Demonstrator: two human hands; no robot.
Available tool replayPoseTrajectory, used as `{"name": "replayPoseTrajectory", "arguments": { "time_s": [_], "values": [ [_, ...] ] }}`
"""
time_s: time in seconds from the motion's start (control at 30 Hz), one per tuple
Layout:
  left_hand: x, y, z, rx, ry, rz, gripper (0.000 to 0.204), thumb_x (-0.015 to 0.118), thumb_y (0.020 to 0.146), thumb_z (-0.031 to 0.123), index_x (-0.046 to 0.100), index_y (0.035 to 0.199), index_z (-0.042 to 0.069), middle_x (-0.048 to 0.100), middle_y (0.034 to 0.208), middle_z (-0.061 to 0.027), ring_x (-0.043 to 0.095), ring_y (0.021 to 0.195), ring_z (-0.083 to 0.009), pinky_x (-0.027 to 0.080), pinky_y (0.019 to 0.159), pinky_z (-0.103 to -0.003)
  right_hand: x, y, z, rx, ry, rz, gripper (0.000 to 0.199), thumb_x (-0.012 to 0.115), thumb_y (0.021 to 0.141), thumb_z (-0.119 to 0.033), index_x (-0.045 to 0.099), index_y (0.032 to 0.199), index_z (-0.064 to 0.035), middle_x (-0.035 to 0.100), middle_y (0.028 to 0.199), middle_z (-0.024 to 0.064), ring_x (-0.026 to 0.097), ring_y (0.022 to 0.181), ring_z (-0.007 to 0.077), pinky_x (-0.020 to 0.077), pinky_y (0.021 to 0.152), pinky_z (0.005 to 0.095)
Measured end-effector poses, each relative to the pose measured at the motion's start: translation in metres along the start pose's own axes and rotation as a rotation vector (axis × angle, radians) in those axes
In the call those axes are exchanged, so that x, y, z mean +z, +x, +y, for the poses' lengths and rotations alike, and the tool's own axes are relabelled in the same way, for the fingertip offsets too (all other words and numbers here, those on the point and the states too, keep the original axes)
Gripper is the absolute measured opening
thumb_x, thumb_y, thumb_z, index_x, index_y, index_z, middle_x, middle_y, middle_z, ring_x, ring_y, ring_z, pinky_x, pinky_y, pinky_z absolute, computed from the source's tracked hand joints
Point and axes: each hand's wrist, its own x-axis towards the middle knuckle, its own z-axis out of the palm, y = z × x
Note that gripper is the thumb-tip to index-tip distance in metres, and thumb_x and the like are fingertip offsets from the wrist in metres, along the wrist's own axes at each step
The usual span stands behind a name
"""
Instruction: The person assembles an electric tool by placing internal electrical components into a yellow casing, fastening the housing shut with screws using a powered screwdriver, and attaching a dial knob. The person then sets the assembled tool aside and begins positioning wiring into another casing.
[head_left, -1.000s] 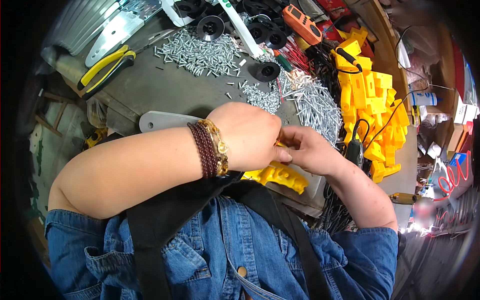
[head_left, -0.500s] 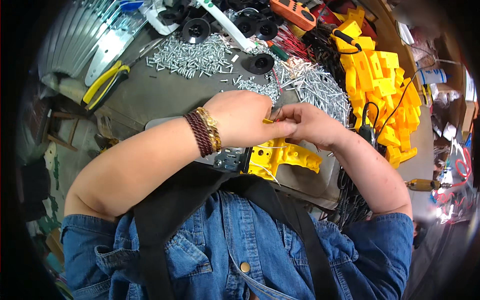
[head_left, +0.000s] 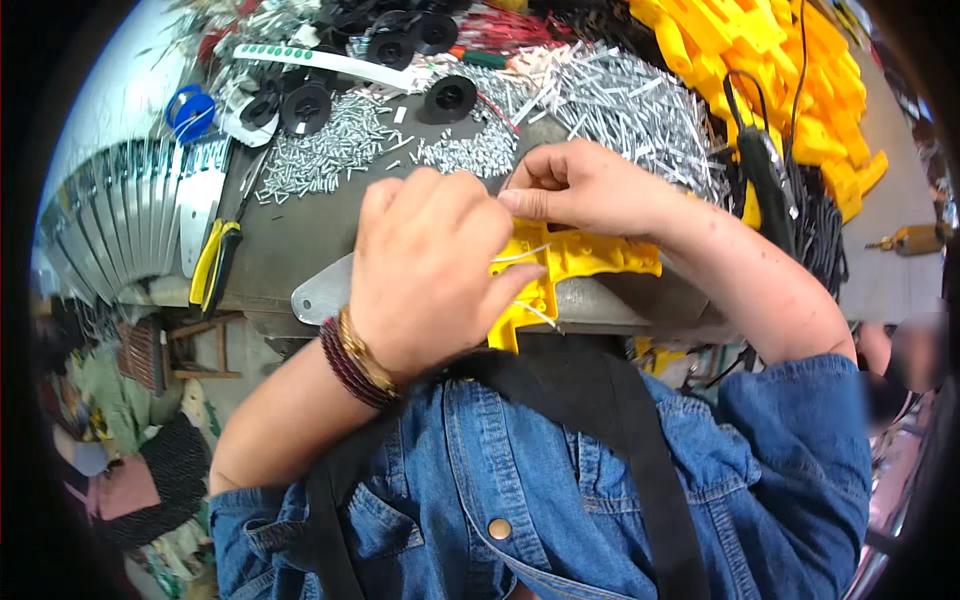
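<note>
A yellow plastic housing (head_left: 600,254) lies at the table's near edge, with two thin white wires (head_left: 528,254) across it. A flat silver metal plate (head_left: 322,288) with a rounded end sticks out to its left, partly under my left hand (head_left: 428,265). That hand is over the housing's left part, its fingers curled under and its thumb reaching onto the yellow plastic; its fingertips are hidden. Just beyond the housing, my right hand (head_left: 585,190) has thumb and forefinger pinched together close to my left knuckles. Whatever is in the pinch is too small or hidden to name.
Heaps of short screws (head_left: 325,150) and longer metal pins (head_left: 640,110) cover the far table. Black spools (head_left: 450,98) stand among them. Yellow-and-black pliers (head_left: 212,265) lie left, by fanned metal plates (head_left: 110,220). Yellow housings (head_left: 790,70) and a black corded tool (head_left: 765,175) are at right.
My left hand has turned and drawn back toward me, away from the right hand's fingertips. The right hand stays pinched. The whole view has also shifted and turned.
</note>
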Motion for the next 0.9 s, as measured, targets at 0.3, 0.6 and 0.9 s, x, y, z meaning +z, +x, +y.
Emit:
{"name": "replayPoseTrajectory", "arguments": {
  "time_s": [0.3, 0.6, 0.9],
  "values": [
    [0.006, -0.005, 0.010, 0.027, 0.050, -0.180, 0.014, 0.072, 0.076, 0.014, 0.065, 0.088, 0.011, 0.060, 0.098, -0.0045, 0.056, 0.097, -0.0260, 0.034, 0.090, -0.042, 0.003, -0.040, 0.011, -0.413, -0.370, 0.285, 0.025, 0.071, 0.084, -0.024, 0.071, 0.099, -0.0035, 0.073, 0.091, 0.0130, 0.071, 0.088, 0.0290, 0.0548, 0.080, 0.0386],
    [0.025, -0.009, -0.002, -0.361, -0.424, -0.059, 0.018, 0.063, 0.094, 0.006, 0.061, 0.112, 0.000, 0.061, 0.087, 0.0017, 0.056, 0.082, -0.0039, 0.044, 0.071, -0.018, 0.024, -0.053, 0.027, -0.536, -0.503, 0.657, 0.010, 0.069, 0.083, -0.018, 0.070, 0.085, -0.0078, 0.064, 0.098, 0.0069, 0.063, 0.094, 0.0273, 0.0514, 0.082, 0.0390],
    [0.021, 0.042, -0.017, -0.373, -0.440, -0.393, 0.016, 0.075, 0.085, 0.014, 0.071, 0.094, 0.001, 0.064, 0.080, -0.0014, 0.058, 0.075, -0.0088, 0.047, 0.071, -0.026, 0.040, -0.060, 0.042, -0.727, -0.719, 0.930, 0.012, 0.071, 0.068, -0.017, 0.065, 0.074, -0.0092, 0.062, 0.097, 0.0022, 0.060, 0.092, 0.0221, 0.0489, 0.079, 0.0357]
  ]
}}
